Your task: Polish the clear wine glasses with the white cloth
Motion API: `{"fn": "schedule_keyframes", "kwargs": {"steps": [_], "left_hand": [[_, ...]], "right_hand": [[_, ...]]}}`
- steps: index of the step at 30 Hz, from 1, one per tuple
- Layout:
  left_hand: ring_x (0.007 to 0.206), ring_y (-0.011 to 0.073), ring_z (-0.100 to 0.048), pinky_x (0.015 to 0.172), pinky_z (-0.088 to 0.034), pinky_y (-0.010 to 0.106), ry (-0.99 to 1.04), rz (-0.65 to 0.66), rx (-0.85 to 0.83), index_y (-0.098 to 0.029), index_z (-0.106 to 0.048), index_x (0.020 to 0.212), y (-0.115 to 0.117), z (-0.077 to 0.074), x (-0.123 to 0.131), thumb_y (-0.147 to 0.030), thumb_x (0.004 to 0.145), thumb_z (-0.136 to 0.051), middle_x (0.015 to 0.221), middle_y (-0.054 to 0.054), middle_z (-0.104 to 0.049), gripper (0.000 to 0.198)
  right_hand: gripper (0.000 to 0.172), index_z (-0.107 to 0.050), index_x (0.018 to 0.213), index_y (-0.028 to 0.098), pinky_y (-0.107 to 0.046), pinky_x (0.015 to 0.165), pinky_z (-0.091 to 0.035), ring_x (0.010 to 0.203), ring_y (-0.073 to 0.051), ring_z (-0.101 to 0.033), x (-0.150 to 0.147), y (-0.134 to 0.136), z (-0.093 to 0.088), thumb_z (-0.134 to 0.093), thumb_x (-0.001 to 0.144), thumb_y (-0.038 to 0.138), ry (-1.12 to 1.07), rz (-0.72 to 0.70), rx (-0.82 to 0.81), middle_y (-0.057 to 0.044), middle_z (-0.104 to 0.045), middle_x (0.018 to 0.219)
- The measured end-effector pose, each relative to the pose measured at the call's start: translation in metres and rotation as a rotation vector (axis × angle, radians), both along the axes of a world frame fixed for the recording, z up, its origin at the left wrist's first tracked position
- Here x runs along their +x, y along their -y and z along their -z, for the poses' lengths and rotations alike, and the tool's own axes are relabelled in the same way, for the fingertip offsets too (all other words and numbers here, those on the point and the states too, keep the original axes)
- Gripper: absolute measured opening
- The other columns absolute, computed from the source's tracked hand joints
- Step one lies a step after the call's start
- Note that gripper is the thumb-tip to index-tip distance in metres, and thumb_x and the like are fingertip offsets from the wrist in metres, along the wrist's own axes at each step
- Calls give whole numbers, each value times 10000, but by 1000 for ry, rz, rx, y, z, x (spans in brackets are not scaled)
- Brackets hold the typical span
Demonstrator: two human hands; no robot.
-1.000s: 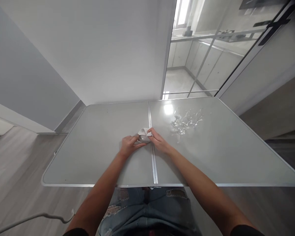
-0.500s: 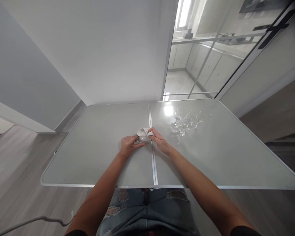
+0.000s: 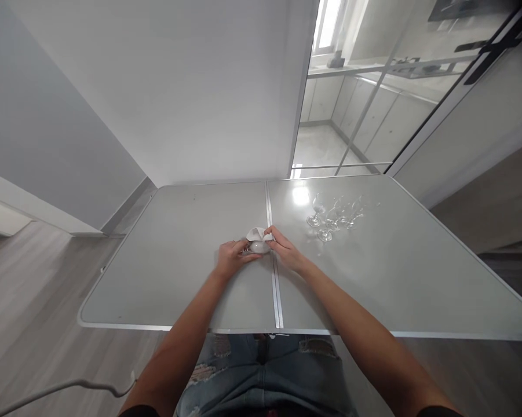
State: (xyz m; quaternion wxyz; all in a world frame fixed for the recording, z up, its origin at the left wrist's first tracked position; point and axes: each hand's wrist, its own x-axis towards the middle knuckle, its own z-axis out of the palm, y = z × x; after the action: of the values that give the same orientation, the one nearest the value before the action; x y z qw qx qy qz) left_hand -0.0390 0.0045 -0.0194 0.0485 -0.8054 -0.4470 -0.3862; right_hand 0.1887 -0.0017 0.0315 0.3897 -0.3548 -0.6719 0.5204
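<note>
A clear glass (image 3: pixel 257 247) lies tilted just above the table, near its centre seam. My left hand (image 3: pixel 232 256) is closed on the glass from the left, with the thumb along its near side. A white cloth (image 3: pixel 256 234) is bunched over the far side of the glass and partly hides it. At the right, my right hand (image 3: pixel 284 247) pinches the cloth against the rim or edge of the glass. Which end of the glass faces right is too small to tell. Several stemmed glasses (image 3: pixel 325 234) stand in a group on the right half of the table.
The grey folding table (image 3: pixel 169 278) has a metal seam (image 3: pixel 275 289) down its middle and a pale metal edge. A white wall (image 3: pixel 208 104) rises behind it. To the back right is a glass-paned door (image 3: pixel 351 116). A grey cable (image 3: pixel 69 384) runs along the floor at lower left.
The whole view has shifted slightly, so everything sits a little further right. Both hands keep the same hold on the glass and cloth, with hardly any visible movement.
</note>
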Motion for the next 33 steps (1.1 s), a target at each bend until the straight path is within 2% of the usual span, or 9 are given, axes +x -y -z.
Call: {"fn": "schedule_keyframes", "kwargs": {"steps": [3, 6, 9, 13, 17, 20, 26, 30, 33], "left_hand": [[490, 110, -553, 530, -382, 241, -5, 34, -19, -208, -704, 820, 1, -1, 1, -693, 745, -712, 561, -12, -620, 491], [488, 116, -557, 531, -381, 246, -16, 58, -24, -213, -725, 886, 1, 0, 2, -681, 756, -712, 560, -10, -625, 486], [478, 110, -542, 536, -388, 240, 10, 41, -18, -209, -731, 937, -2, 1, 1, -689, 759, -702, 556, -11, -626, 513], [477, 101, -527, 529, -379, 237, 43, 7, 27, -198, -712, 848, -2, 2, 0, -685, 741, -717, 556, -15, -614, 499], [462, 100, -519, 512, -356, 248, -2, 36, 91, -192, -686, 767, 0, 1, 2, -666, 723, -747, 521, -28, -577, 480], [470, 104, -533, 529, -369, 247, -24, 52, 57, -201, -716, 837, -1, 2, 2, -662, 743, -735, 535, -22, -597, 470], [491, 103, -543, 549, -402, 235, 77, -4, -25, -198, -737, 934, -5, 4, 0, -697, 749, -703, 583, -8, -641, 534], [520, 108, -572, 552, -408, 232, 55, 43, -104, -198, -742, 877, -3, 3, 0, -702, 721, -724, 600, -4, -656, 527], [548, 119, -599, 581, -444, 236, 68, 80, -162, -205, -749, 1014, -3, 2, 0, -684, 726, -736, 645, 3, -689, 559]], "right_hand": [[110, -476, 975, 248, -310, 729, -362, 742, -174, -441, 5, -5, 0, -409, 969, 335, 86, -50, 75, 19, -494, 775], [120, -492, 965, 245, -318, 728, -362, 754, -185, -445, 6, -7, 4, -426, 959, 345, 164, 8, 146, 9, -505, 781], [124, -469, 1020, 255, -324, 763, -378, 794, -190, -456, 1, -4, 6, -410, 972, 353, 56, 76, 74, 1, -515, 832], [128, -450, 1053, 266, -316, 785, -383, 825, -184, -458, 1, -2, 2, -398, 986, 363, -67, 25, -22, 2, -504, 865], [141, -478, 996, 252, -319, 755, -368, 774, -184, -457, 8, -7, -1, -404, 985, 371, 105, -75, 95, 5, -509, 820], [138, -503, 979, 245, -327, 758, -365, 756, -188, -449, 8, -9, 1, -431, 966, 363, 191, -11, 184, 5, -513, 790], [167, -479, 1049, 261, -306, 773, -375, 804, -176, -441, -1, -4, 2, -420, 984, 403, -93, 62, -47, 8, -500, 845], [194, -530, 973, 247, -281, 736, -366, 773, -162, -428, 2, -7, 3, -515, 957, 440, -126, 36, -66, 16, -500, 807], [219, -552, 931, 246, -253, 658, -356, 713, -145, -414, 2, -9, 7, -571, 927, 464, -222, 154, -145, 28, -483, 762]]}}
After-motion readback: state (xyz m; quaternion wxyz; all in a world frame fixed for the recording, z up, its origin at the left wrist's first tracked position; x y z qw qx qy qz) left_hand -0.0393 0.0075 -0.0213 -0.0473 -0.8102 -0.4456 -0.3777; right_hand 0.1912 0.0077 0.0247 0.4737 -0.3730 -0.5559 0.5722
